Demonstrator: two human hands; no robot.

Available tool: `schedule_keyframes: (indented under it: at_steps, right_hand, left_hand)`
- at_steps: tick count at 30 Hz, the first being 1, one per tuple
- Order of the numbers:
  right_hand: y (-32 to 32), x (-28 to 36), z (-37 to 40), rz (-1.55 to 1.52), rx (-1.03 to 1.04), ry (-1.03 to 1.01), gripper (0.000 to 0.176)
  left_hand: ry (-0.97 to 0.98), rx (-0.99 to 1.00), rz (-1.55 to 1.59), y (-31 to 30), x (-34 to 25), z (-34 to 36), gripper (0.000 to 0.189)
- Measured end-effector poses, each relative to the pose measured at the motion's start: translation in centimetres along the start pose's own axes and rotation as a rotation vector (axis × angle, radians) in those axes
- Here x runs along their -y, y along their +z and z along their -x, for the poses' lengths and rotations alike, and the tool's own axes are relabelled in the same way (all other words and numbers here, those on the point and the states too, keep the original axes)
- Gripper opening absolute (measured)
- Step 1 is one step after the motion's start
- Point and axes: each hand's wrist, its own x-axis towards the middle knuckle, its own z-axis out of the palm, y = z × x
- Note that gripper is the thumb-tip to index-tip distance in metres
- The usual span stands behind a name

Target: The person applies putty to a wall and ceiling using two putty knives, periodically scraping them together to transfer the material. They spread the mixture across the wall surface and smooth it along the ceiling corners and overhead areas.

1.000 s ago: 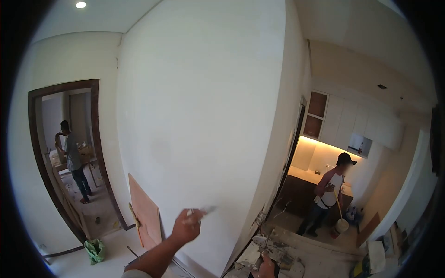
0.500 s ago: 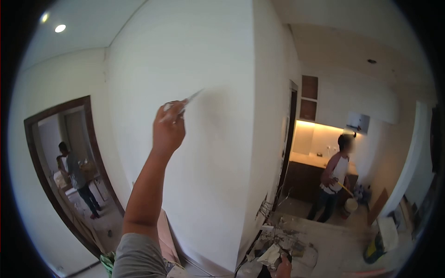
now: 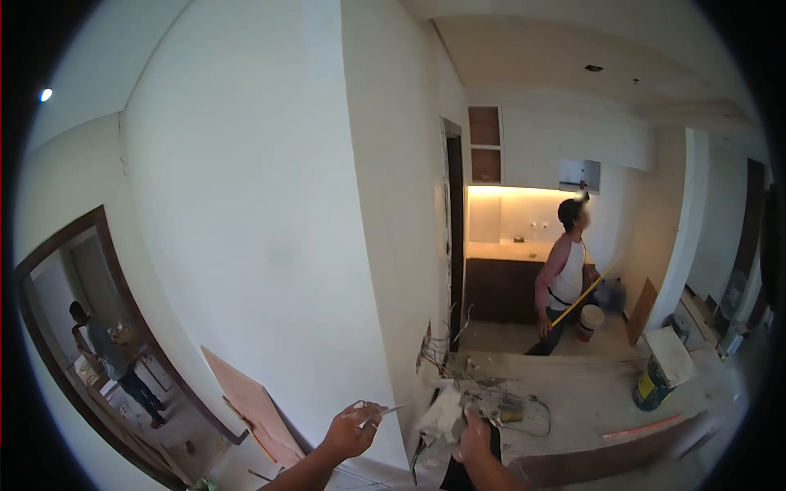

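Note:
My left hand [image 3: 352,432], smeared with white, grips a putty knife [image 3: 395,407] low in front of the white wall [image 3: 270,213]. The blade points right, toward the wall's corner edge. Just right of it, my right hand [image 3: 476,443] is closed on a flat piece loaded with whitish putty [image 3: 443,414], thumb on top. A faint grey smudge shows on the wall higher up, away from both hands.
Loose wires [image 3: 434,348] stick out near the dark door frame. A brown board [image 3: 250,401] leans on the wall. A bucket [image 3: 652,385] stands at right. One person [image 3: 566,270] holds a yellow pole; another person [image 3: 115,360] stands beyond the left doorway.
My left hand has come down from high on the wall with the putty knife, close to my right hand. My view has turned right, and the person with the pole has shifted posture.

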Motion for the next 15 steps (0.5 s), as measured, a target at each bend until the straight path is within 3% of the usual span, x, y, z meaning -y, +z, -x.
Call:
schedule_keyframes:
  at_steps: [1,3,4,6,8,11,12,14,15]
  right_hand:
    - [0.1,0.1,-0.8,0.297,0.001,-0.256,0.038]
    - [3.2,2.2,0.9,0.436,-0.02,-0.369,0.038]
    - [5.4,3.8,1.7,0.272,-0.053,-0.241,0.038]
    - [5.5,3.3,-0.7,0.28,0.063,-0.438,0.041]
    - [6.6,3.4,-1.8,0.134,0.086,-0.44,0.043]
    - [9.2,4.0,0.3,0.09,0.04,-0.494,0.051]
    - [9.5,3.8,0.3,0.106,0.06,-0.551,0.046]
    - [9.5,3.3,0.7,0.454,0.019,-0.782,0.038]
    - [9.0,2.9,1.3,0.788,-0.049,-0.955,0.035]
  left_hand:
    - [0.042,-0.049,-0.011,0.5,0.4,0.3,0.019]
    - [0.102,-0.13,-0.039,0.6,0.6,1.0,0.022]
    - [0.074,-0.156,-0.079,0.3,-0.4,1.1,0.027]
    - [0.277,-0.27,-0.164,-0.1,-0.7,1.0,0.034]
    - [0.419,-0.334,-0.245,-0.2,-1.5,0.5,0.04]
    - [0.413,-0.252,-0.298,0.1,-2.6,0.8,0.048]
    - [0.43,-0.236,-0.309,0.3,-3.0,1.0,0.049]
    - [0.427,-0.218,-0.338,0.8,-3.5,1.3,0.05]
    - [0.442,-0.215,-0.353,0.9,-3.6,1.0,0.05]
